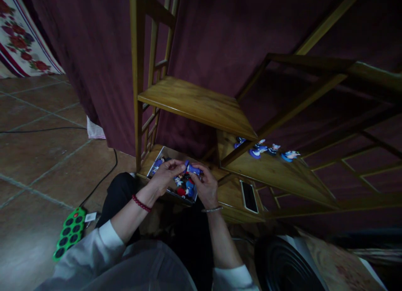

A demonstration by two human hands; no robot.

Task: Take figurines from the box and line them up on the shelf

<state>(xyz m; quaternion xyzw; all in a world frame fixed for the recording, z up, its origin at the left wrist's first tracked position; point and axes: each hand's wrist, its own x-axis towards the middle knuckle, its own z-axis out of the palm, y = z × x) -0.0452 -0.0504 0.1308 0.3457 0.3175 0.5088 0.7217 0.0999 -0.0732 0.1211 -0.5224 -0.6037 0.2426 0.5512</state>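
Both hands meet over a white box of small toy figures that rests on the lowest wooden shelf. A small blue figure is pinched between my left hand and my right hand; my left fingertips touch one end, my right fingers grip the other. More figures, red, blue and white, lie in the box under the hands. A red bead bracelet sits on my left wrist, a thin bangle on the right.
Several blue-and-white figures stand in a row on the middle shelf. A phone lies on the lowest shelf to the right. The upper shelf holds nothing. A green power strip and its cable lie on the tile floor; a maroon curtain hangs behind.
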